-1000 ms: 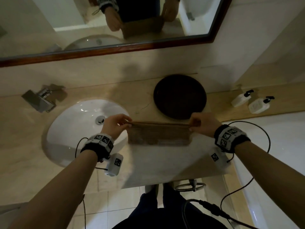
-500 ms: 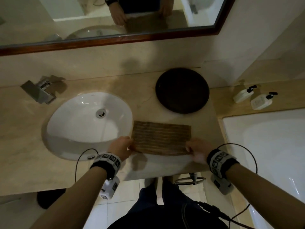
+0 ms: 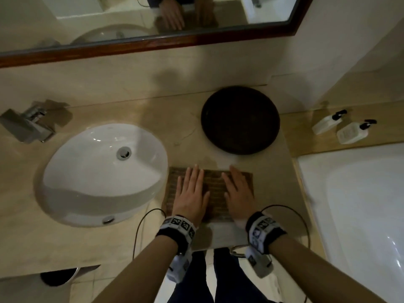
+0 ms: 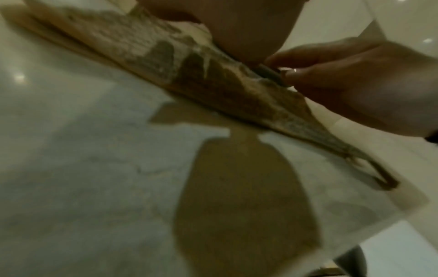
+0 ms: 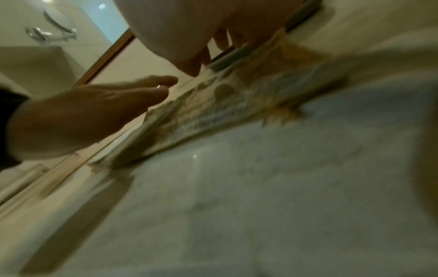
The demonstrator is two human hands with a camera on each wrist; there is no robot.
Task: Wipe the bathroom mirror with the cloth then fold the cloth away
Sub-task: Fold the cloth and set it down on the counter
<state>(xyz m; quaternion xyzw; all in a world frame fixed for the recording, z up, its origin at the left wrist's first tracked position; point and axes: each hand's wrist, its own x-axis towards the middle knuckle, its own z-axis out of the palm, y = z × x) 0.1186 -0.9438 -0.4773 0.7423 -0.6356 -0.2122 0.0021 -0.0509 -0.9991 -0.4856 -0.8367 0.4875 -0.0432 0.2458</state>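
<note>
A brown ribbed cloth [image 3: 215, 189] lies folded flat on the beige counter [image 3: 153, 110], just right of the sink. My left hand [image 3: 192, 189] rests palm down on the cloth's left half with straight fingers. On its right half my right hand [image 3: 237, 191] lies flat the same way. The wood-framed mirror [image 3: 153, 42] runs along the wall above and reflects both hands. In the left wrist view the cloth [image 4: 213, 80] shows edge-on with the right hand [image 4: 355, 80] beside it. The right wrist view shows the cloth [image 5: 225, 112] and the left hand [image 5: 94, 112].
A white oval sink [image 3: 102, 171] sits left of the cloth, with a chrome tap [image 3: 28, 123] behind it. A dark round tray [image 3: 240, 120] stands behind the cloth. Two white pump bottles [image 3: 341, 130] stand on a ledge at the right, beside a white bathtub [image 3: 354, 204].
The hands held the cloth taut above the counter, then laid it down gripping its near corners. Now both hands lie flat on top of it.
</note>
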